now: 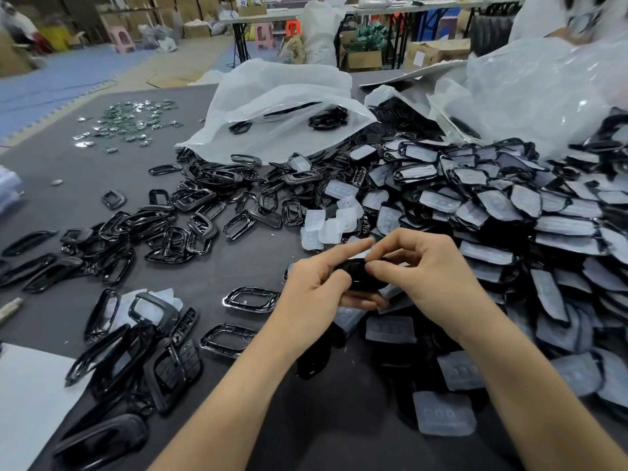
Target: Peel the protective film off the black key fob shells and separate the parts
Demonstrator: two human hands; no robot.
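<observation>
the fingers [384, 266] of the right hand [424, 277] are curled, thumb and fingertips pinching the right end of a black key fob shell [356, 271]. the left hand [316, 283] grips the same shell from the other side, its lower fingers curled beneath it, thumb against its near edge and index finger stretched straight out over the top. the shell is held between both hands just above the desk [102, 171], glossy side up; whether film still covers it cannot be told. right under the fingers and towards the person lie flat film pieces [390, 329], pale and translucent, with more in a small cluster just beyond the fingertips. just left of the left hand sits a single black frame [251, 299], and further left and beyond it spread loose black frames [190, 219], open rings and half shells scattered and overlapping. to the right of the fingers, touching the right wrist's side, rises a heap of film-covered shells [509, 212], stacked thick and running off the right edge. beyond the fingers a white plastic bag [282, 110] lies open with a few black parts inside. far off to the left and beyond is a patch of small metal parts [132, 120], well apart from the frames. at the near left corner a white sheet [27, 396] lies on the desk.
</observation>
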